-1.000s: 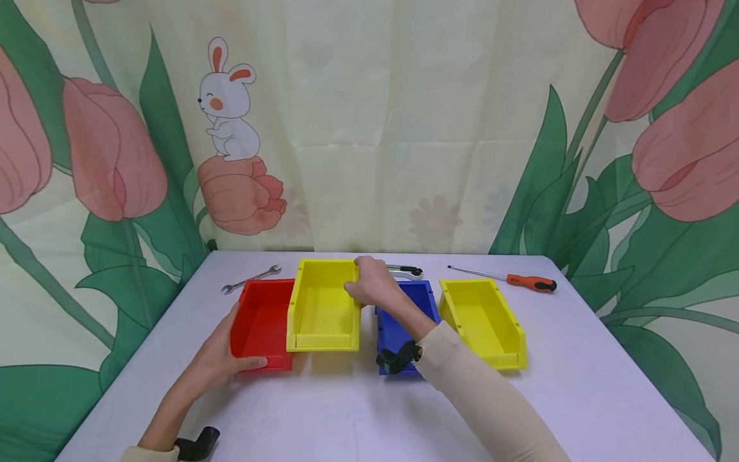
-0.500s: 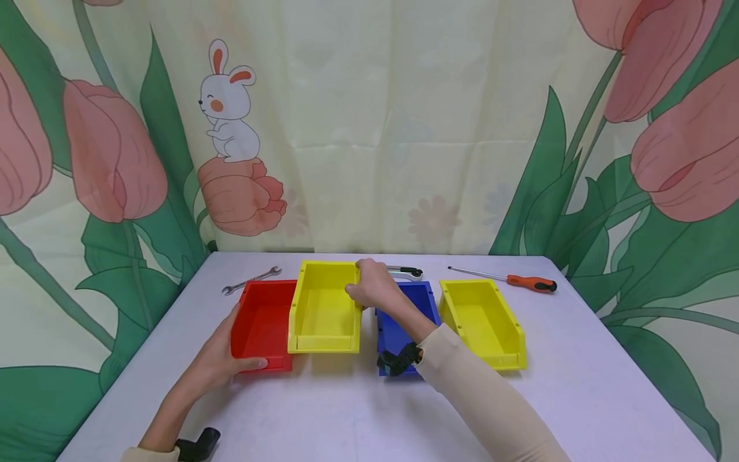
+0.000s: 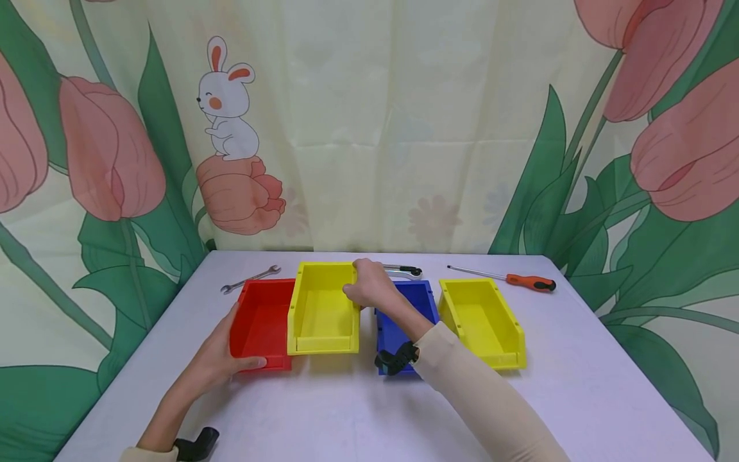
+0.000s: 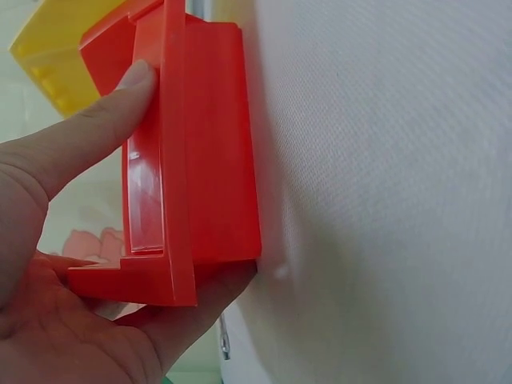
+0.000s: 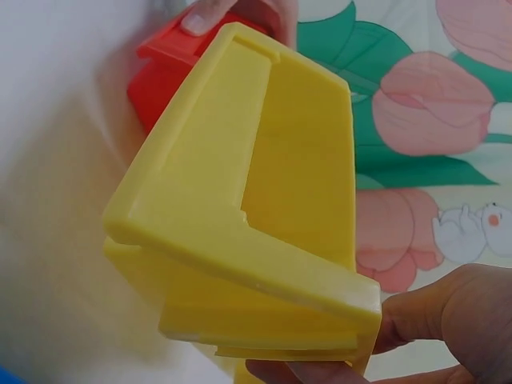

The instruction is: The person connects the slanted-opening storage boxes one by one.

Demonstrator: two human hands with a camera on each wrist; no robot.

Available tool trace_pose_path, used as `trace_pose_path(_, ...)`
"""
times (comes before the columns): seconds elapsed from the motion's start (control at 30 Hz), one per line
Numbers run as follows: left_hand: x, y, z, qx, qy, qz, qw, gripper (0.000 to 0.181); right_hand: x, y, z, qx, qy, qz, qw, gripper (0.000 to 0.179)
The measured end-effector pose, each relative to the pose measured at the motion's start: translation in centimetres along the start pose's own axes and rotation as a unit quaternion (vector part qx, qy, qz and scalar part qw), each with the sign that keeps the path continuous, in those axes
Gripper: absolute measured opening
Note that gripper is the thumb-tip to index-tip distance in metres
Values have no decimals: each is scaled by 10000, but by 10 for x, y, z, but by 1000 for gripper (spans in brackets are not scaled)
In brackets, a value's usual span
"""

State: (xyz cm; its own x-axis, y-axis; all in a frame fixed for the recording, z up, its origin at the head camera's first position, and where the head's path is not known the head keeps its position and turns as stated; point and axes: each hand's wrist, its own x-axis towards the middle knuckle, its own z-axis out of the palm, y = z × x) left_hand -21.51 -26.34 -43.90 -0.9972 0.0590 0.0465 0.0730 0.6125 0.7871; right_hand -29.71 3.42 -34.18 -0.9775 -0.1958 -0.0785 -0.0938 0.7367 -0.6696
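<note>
- Change: almost no displacement is shown over the last second; the raised yellow box [image 3: 323, 305] is still held at the right side of the red box [image 3: 262, 321], its rim perhaps slightly lower against it. The red box itself appears unmoved.
- Meaning: by this near-stillness, a brief steady hold in the handling of the two boxes is suggested; the yellow box has not been set down.
- Position: in the head view, the red box's right edge is overlapped by the yellow box, which is lifted off the table [image 3: 323, 410], a shadow being cast below. Whether the two boxes are touching cannot be told.
- Right hand [image 3: 374, 285]: the yellow box is gripped by its right wall, near the back end, with the thumb laid over the rim. The forearm is extended obliquely, to the right of the red box, across and above the blue box [image 3: 389, 330].
- Left hand [image 3: 216, 359]: the red box is held at its front left corner, the thumb being laid on the front lip and the fingers placed along the left wall. The forearm is angled up from the near left.
- Surroundings: a wrench [image 3: 250, 280] is seen behind the red box; a second yellow box [image 3: 480, 314] and a screwdriver [image 3: 514, 280] are seen well to its right.
</note>
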Motion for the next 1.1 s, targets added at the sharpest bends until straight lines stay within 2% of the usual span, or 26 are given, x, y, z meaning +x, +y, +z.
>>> trace_pose_path(0.5,2,0,0,-65,101,74,9999,133,1,-4,-2,-501,-121,-140,9986,52)
trace_pose_path(0.77,1,-2,-1,-85,108,80,9999,133,0,0,1,-447,-164,-249,9986,54)
trace_pose_path(0.9,0,-3,0,-40,95,-19,9999,134,-1,1,4,-857,115,-414,9954,52)
trace_pose_path(1.0,0,-3,1,31,69,-67,9999,135,-2,-2,6,-1362,510,-511,9880,46)
trace_pose_path(1.1,0,-3,1,91,51,-72,9999,135,-3,-6,9,-1647,843,-714,9801,44)
